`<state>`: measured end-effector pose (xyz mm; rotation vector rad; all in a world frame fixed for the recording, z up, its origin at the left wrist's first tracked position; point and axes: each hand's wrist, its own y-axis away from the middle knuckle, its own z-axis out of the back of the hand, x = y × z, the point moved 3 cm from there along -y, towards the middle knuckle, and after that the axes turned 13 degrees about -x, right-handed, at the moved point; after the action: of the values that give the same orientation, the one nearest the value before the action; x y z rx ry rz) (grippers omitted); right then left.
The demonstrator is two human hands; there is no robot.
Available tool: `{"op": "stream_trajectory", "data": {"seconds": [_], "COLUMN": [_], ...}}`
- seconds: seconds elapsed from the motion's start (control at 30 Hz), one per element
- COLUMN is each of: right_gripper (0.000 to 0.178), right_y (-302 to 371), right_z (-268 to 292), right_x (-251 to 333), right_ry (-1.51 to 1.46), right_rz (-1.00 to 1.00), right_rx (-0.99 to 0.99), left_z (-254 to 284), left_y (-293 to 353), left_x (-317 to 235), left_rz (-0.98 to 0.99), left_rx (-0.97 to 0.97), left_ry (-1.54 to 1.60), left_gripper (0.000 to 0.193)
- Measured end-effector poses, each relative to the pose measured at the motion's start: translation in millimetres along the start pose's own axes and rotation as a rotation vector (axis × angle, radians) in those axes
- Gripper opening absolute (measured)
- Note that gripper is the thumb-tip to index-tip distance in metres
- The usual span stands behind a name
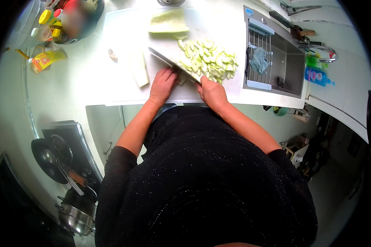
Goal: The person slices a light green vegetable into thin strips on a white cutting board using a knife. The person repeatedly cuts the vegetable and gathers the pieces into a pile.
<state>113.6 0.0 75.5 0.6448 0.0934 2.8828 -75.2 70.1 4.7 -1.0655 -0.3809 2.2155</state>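
Note:
My right hand (213, 94) is closed around the handle of a kitchen knife (167, 61), whose broad blade slants up and left across a white cutting board (125, 92). Beside the blade, the curled fingers of my left hand (163, 85) press on a piece of pale green gourd (182, 78), mostly hidden by the hand and knife. Thin gourd slices (212, 59) lie heaped beyond the knife, to the right. A long gourd strip (140, 73) rests left of my left hand. A larger gourd chunk (168, 21) sits at the board's far side.
To the right is a sink (287, 61) with a wire rack (257, 78), a blue cloth (258, 61) and a faucet (323, 48). Several bottles crowd the far left, one a yellow-labelled bottle (47, 60). At lower left, a wok (49, 158) stands on the stove (84, 140) near a steel pot (75, 218).

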Motion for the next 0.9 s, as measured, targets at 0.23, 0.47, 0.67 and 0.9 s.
{"op": "stream_trajectory", "data": {"seconds": [0.23,0.47,0.67,0.9], "right_gripper": [0.024,0.022,0.024,0.026], "right_y": [1.1,11.9,-4.1,-8.4], "right_z": [28.5,44.1,4.6,3.1], "right_x": [4.4,9.3,8.4,-0.6], "right_ry": [-0.051,0.028,0.001,-0.102], "right_rz": [-0.007,0.068,0.051,0.025], "right_rx": [-0.02,0.042,0.031,-0.053], "left_z": [7.7,5.2,0.3,9.6], "left_y": [1.3,3.0,5.1,0.2], "left_x": [-2.0,-0.5,1.5,-4.2], "left_rz": [-0.017,-0.017,0.008,-0.022], "left_rx": [-0.059,-0.02,-0.024,-0.061], "left_ry": [0.019,0.024,0.022,0.019], "left_gripper": [0.035,0.034,0.034,0.033]}}
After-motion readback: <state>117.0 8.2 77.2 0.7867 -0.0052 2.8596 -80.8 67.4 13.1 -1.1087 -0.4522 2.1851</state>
